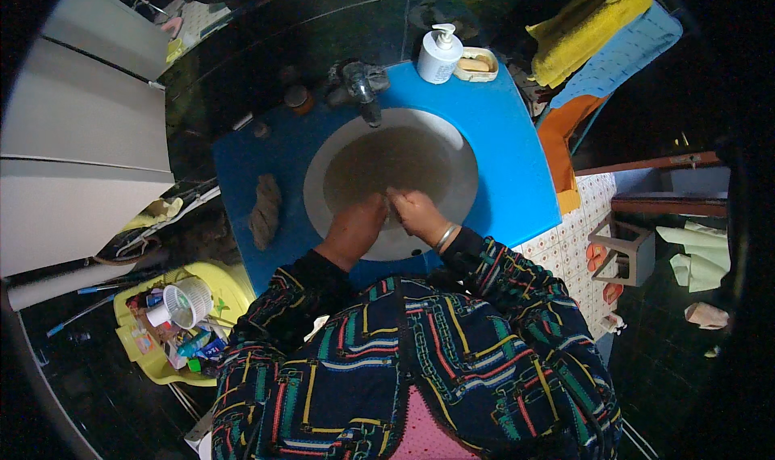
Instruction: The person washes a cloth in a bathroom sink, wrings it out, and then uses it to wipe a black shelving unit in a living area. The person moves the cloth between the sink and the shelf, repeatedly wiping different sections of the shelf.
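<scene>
A white oval washbasin (465, 218) set in a blue countertop (514, 175) holds murky, brownish water (387, 157). My left hand (358, 225) and my right hand (418, 213) meet over the front part of the basin, fingers curled and close together. Whatever may be between the fingertips is too small and blurred to tell. A silver bangle (447, 238) circles my right wrist. Beyond my hands, a metal faucet (365, 91) reaches over the basin's far rim. On the counter to the left lies a twisted grey-brown cloth (265, 212).
A white pump bottle (440, 54) and a soap dish (484, 66) with soap stand at the back right. Small jars (298, 98) sit at the back left. Towels (593, 36) hang on the right. A yellow tub (236, 290) of mixed items is at lower left, a stool (629, 257) at right.
</scene>
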Motion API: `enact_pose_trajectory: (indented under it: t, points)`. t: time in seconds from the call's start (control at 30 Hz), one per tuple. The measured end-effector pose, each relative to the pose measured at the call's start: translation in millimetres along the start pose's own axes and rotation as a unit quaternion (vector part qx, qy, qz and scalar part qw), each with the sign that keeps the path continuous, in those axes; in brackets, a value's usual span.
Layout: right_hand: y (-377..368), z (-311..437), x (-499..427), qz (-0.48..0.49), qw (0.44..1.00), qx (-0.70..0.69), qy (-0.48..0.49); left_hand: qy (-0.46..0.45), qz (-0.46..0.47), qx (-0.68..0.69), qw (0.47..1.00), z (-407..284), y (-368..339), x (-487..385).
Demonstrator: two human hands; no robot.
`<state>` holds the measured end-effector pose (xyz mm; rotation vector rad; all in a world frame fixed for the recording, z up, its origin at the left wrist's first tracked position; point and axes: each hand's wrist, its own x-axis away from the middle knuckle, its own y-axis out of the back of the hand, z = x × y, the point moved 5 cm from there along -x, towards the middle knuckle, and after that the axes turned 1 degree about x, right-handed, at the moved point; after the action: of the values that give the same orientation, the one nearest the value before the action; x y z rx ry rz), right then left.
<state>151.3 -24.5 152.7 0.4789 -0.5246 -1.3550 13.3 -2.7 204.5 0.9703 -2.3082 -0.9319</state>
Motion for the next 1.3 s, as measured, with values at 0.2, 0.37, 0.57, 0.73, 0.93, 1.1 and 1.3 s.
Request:
enact_pose_trajectory:
  t: [0.2, 0.37, 0.57, 0.73, 0.93, 1.1, 1.3]
  points:
    - [12, 26, 7, -0.082, 0.963, 0.215, 0.141, 0.160, 0.012, 0.317, 0.935, 22, -16, -6]
    - [12, 43, 6, -0.009, 0.975, 0.207, 0.076, 0.201, -0.029, 0.570, 0.796, 33, -32, -3]
    - [0, 50, -2, 0.040, 0.983, 0.180, 0.012, 0.195, -0.045, 0.771, 0.604, 48, -62, -8]
    - [0, 56, 5, 0.133, 0.981, 0.137, 0.008, 0.075, -0.120, 0.165, 0.976, 76, -45, -5]
    - [32, 48, 17, 0.011, 0.999, 0.034, 0.020, 0.274, -0.191, 0.605, 0.722, 80, -46, -10]
    - [23, 31, 24, 0.040, 0.996, 0.073, -0.014, 0.329, -0.177, 0.615, 0.694, 51, -33, -15]
    - [17, 23, 32, 0.027, 0.998, 0.049, -0.028, 0.364, -0.138, 0.619, 0.682, 41, -29, -15]
